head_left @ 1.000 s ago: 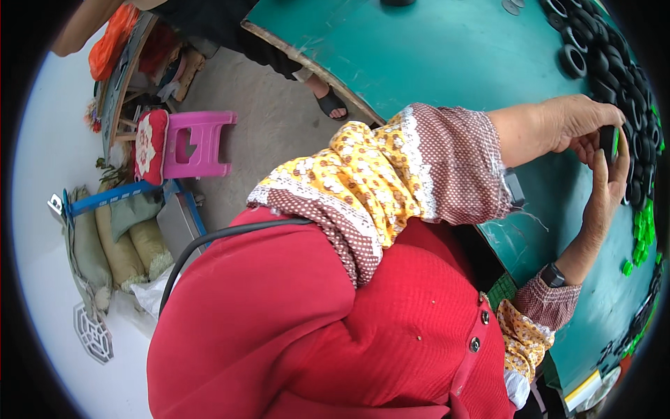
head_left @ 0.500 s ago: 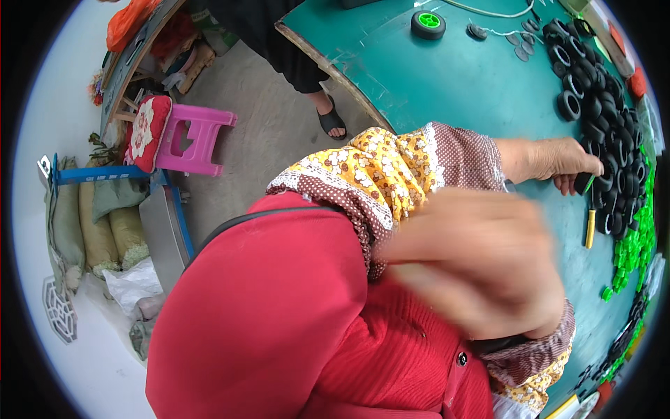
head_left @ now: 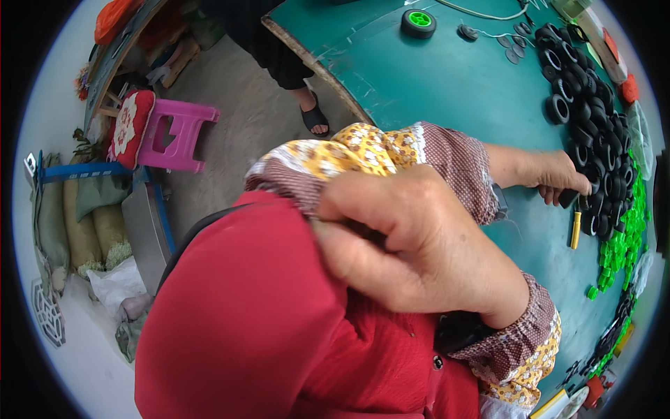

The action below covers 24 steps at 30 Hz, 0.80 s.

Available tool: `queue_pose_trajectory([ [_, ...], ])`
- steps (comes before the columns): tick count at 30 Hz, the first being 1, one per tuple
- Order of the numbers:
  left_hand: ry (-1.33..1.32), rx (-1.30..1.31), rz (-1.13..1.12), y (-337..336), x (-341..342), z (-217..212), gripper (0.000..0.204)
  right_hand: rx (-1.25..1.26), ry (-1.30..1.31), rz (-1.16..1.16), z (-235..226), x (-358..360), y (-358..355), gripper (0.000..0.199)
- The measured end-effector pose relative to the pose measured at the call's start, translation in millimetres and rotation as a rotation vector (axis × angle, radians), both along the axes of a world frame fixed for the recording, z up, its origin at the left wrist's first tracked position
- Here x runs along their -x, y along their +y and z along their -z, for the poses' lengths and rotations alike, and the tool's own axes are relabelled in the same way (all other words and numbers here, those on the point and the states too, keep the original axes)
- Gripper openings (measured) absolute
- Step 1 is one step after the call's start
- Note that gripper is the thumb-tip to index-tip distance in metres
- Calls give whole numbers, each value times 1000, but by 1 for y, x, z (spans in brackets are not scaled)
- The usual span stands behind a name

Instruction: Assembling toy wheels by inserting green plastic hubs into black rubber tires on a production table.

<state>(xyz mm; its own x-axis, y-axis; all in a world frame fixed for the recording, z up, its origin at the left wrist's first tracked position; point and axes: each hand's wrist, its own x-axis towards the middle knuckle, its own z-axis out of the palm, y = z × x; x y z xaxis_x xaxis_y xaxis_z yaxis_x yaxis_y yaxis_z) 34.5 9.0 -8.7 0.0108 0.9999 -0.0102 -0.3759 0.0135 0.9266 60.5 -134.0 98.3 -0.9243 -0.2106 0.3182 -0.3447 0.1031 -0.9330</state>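
Note:
At the pile on the right, my left hand (head_left: 564, 176) has its fingers curled round a dark piece (head_left: 569, 198), mostly hidden under them. Black rubber tyres (head_left: 599, 143) lie heaped against and beyond these fingers. Just below the hand is a yellow-handled tool (head_left: 575, 230) on the table, its thin shank pointing up toward the fingers. Large and close to the camera, my right hand (head_left: 426, 244) is raised with its fingers closed, beside the red cloth (head_left: 244, 307) of my clothing. Whatever it may hold is hidden.
Bright green wheel hubs (head_left: 618, 255) lie below the tyres on the green table (head_left: 474, 105). Toward the far edge stands a green-hubbed wheel (head_left: 419, 24), with small grey discs (head_left: 515, 49) nearby. A pink stool (head_left: 174, 136) and another person's foot (head_left: 315, 119) are on the floor.
My right hand, blurred before, has moved left toward the red cloth and is now sharp. My left hand stays at the tyre pile; the whole view has shifted slightly.

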Motion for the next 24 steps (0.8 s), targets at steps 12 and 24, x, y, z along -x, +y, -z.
queue_pose_trajectory([
  [12, -257, 6, -134, 4, 19, 4, 35, -60, 148, 905, -6, -72, 175, 13],
  [24, -388, 113, 177, 7, 10, 4, 33, -248, -235, 1161, 79, -118, 191, 61],
])
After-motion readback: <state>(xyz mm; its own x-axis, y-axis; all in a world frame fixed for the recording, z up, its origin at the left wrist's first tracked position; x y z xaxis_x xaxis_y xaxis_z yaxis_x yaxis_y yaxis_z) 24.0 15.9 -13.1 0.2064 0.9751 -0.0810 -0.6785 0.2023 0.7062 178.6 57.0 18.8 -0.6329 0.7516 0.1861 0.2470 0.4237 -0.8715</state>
